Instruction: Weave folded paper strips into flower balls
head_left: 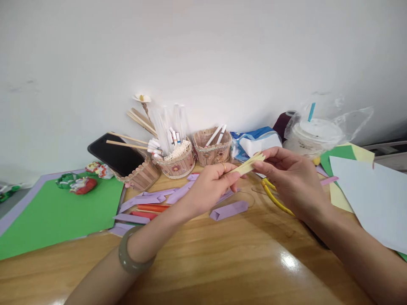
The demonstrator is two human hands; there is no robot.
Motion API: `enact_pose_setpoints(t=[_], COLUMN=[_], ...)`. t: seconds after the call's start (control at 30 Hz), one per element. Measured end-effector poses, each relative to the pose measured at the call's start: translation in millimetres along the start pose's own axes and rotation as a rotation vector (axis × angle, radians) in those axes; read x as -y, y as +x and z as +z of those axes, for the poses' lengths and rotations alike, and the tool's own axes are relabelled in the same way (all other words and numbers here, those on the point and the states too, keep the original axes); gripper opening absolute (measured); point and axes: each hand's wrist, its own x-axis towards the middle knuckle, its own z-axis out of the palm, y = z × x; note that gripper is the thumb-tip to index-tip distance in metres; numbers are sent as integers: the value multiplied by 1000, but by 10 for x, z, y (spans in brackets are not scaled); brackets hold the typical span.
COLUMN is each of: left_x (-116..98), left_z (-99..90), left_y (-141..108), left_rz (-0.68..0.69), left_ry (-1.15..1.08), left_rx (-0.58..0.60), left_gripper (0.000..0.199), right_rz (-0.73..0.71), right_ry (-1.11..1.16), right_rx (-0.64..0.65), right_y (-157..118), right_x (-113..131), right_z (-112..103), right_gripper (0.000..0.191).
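Between my two hands is a folded piece of pale yellow paper (pixel 247 166), held above the table. My left hand (pixel 211 184) pinches its near left end between thumb and fingers. At its far right end, the thumb and fingers of my right hand (pixel 288 176) close on the paper. Folded purple paper strips (pixel 229 210) lie on the table below and to the left of my hands. Yellow-handled scissors (pixel 275 199) lie under my right hand, their blades partly hidden.
Small wooden-stick baskets (pixel 174 165) with pens and sticks line the wall, a phone (pixel 116 154) leaning in one. Green paper (pixel 63 212) carries small fabric-like ornaments (pixel 83 185) at left. White sheets (pixel 375 199) and a lidded cup (pixel 318 131) with a blue straw stand right.
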Motion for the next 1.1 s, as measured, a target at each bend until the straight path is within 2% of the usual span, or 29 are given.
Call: enact_pose_setpoints(t=[0.17,0.3,0.4,0.57,0.7,0.9,1.1], left_x=[38,27,1,0,67,138,153], left_z=[-40,-102,-139,-153,-124,-21,13], left_y=[38,42,38,41,64,137,179], left_rz=[-23,-8,-6,-12,-26,-108,-159], left_ry=[-129,-271,-348,-345,-365,-566,-732], left_rx=[-89,-203,-244,-287,-262,-117,-158], left_gripper=[26,21,17,19,20,19,12], right_rz=[79,103,122,130,109,128,75], right_ry=[-7,25,63,94,101,75,-42], right_rx=[74,31,36,50,49,107,149], right_y=[25,32,34,39,31,13,13], right_x=[63,126,148,131,124,98,59], right_z=[-56,-122,-153,-148,-118,-75,-65], right_gripper=[21,25,28,29,31,35,36])
